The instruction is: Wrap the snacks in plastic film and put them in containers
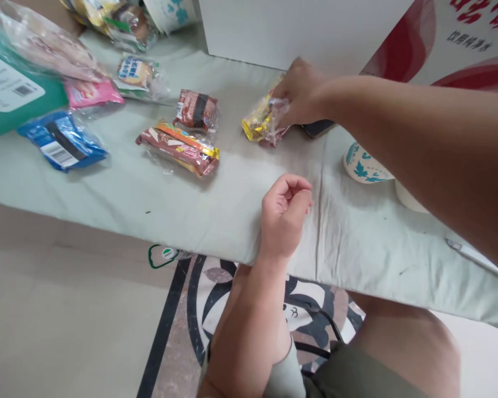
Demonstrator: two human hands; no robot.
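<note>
Close in front of the white carton (290, 30), our right hand (301, 91) is holding a yellow packet (255, 124), its fingers bending narrowly over the right end of the wrapper. The printed yellow end is poking out to the left of these fingers, and clear, crinkly film is bunching right against them. The fingertips are partly hiding, so we are not able to tell how firmly they are pressing. Farther out from the carton, toward our body, our left hand (285, 221) is curling into a loose fist, the thumb lying against the bent fingers.

Before the carton, a pale green cloth (240, 215) is spreading out, soft and matte, with creases running through it. Left of the carton and nearer to us, a long brown packet (166, 145) is lying, oblong and glossy, an orange-and-yellow strip running along it. Between that and the carton, a squat red-brown packet (186, 108) is showing a dark band across its shiny wrapper. Well left of the carton, a puffy blue packet (81, 146) is lying with its barcode facing up. Before the carton's right side, a paper cup (363, 166) is showing teal leaves beneath our right forearm (398, 121).
</note>
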